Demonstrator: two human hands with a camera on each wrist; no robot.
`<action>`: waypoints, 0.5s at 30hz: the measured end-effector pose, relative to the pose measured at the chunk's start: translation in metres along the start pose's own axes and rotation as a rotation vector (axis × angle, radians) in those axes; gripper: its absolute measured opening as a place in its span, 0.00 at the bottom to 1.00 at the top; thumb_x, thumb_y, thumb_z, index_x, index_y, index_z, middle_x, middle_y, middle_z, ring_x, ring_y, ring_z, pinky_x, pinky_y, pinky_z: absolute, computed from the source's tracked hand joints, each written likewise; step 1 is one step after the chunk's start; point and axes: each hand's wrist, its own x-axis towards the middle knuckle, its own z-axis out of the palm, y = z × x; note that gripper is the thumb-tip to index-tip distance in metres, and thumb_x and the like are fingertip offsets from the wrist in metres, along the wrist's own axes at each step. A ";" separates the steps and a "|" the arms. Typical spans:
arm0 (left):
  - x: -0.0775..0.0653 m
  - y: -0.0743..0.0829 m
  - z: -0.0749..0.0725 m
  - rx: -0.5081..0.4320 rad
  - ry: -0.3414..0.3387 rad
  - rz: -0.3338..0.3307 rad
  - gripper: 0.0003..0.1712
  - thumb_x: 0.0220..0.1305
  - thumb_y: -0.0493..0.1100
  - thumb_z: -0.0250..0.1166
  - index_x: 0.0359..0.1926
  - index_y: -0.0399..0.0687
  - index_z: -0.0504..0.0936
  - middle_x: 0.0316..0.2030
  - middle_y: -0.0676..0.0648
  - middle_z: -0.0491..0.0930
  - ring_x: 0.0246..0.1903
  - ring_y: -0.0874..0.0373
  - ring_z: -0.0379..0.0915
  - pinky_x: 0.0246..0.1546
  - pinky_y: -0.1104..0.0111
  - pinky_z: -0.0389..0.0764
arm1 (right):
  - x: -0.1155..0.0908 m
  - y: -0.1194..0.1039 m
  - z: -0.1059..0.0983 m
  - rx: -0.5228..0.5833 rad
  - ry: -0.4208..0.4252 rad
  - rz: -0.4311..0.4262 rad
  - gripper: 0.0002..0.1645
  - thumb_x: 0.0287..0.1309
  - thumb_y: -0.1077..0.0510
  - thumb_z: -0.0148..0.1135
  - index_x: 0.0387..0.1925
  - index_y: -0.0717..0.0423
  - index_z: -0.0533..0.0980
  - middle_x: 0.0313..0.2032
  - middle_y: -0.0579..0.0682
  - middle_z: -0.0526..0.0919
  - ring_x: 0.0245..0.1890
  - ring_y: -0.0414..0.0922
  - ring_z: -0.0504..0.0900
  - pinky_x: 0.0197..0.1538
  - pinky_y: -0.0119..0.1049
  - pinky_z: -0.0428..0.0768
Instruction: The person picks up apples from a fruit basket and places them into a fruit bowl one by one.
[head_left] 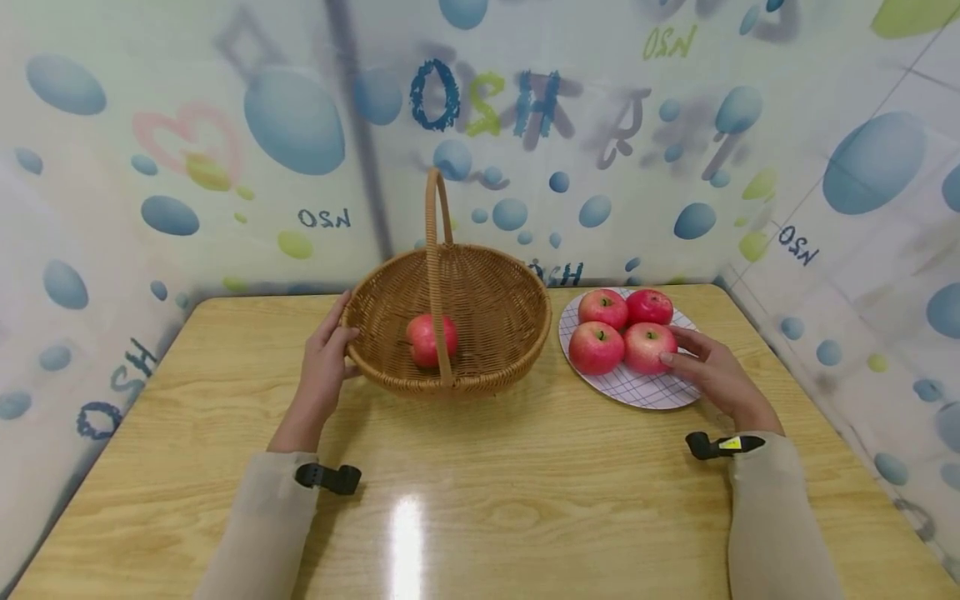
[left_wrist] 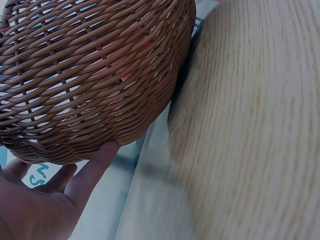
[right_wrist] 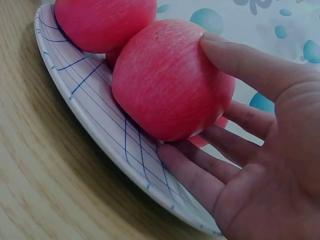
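Observation:
A brown wicker basket (head_left: 495,312) with a tall arched handle stands on the table, holding one red apple (head_left: 422,343). My left hand (head_left: 321,367) grips the basket's left side, thumb at the rim; in the left wrist view its fingertips touch the woven wall (left_wrist: 85,95). To the right, a white plate with blue grid lines (head_left: 660,397) bears several red apples. My right hand (head_left: 712,373) is around the front right apple (head_left: 645,348), and the right wrist view shows the thumb on top of this apple (right_wrist: 167,82) with the fingers spread along its side and underneath.
The other apples (head_left: 596,348) sit close together on the plate, just right of the basket. The wooden table (head_left: 525,492) meets a wall (head_left: 510,175) covered with patterned sheeting behind the basket. Another patterned wall (head_left: 847,275) runs along the right edge.

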 end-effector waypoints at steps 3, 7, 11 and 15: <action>0.000 0.000 0.000 -0.003 0.000 0.000 0.35 0.77 0.46 0.43 0.78 0.82 0.50 0.81 0.52 0.44 0.76 0.37 0.53 0.59 0.37 0.73 | 0.000 0.001 0.000 -0.004 0.004 0.005 0.49 0.69 0.42 0.60 0.80 0.56 0.51 0.78 0.64 0.54 0.74 0.63 0.57 0.48 0.12 0.74; 0.000 0.000 0.001 -0.009 0.000 0.001 0.35 0.77 0.46 0.43 0.78 0.81 0.50 0.81 0.51 0.45 0.76 0.37 0.53 0.59 0.38 0.73 | 0.000 0.001 0.002 0.026 0.018 -0.001 0.48 0.69 0.44 0.60 0.79 0.58 0.51 0.77 0.65 0.54 0.74 0.63 0.57 0.48 0.13 0.76; 0.001 0.000 0.001 -0.011 0.002 -0.003 0.35 0.77 0.46 0.43 0.78 0.81 0.50 0.81 0.51 0.45 0.76 0.36 0.53 0.59 0.38 0.73 | 0.001 0.001 0.004 0.046 0.030 -0.004 0.49 0.69 0.44 0.60 0.79 0.58 0.51 0.77 0.65 0.53 0.73 0.62 0.58 0.48 0.13 0.76; 0.001 0.000 0.000 -0.012 0.002 -0.003 0.35 0.77 0.46 0.43 0.78 0.82 0.50 0.81 0.52 0.45 0.76 0.36 0.53 0.59 0.38 0.73 | 0.002 0.001 0.005 0.046 0.039 -0.008 0.49 0.69 0.43 0.60 0.79 0.58 0.52 0.77 0.64 0.54 0.72 0.60 0.59 0.49 0.13 0.76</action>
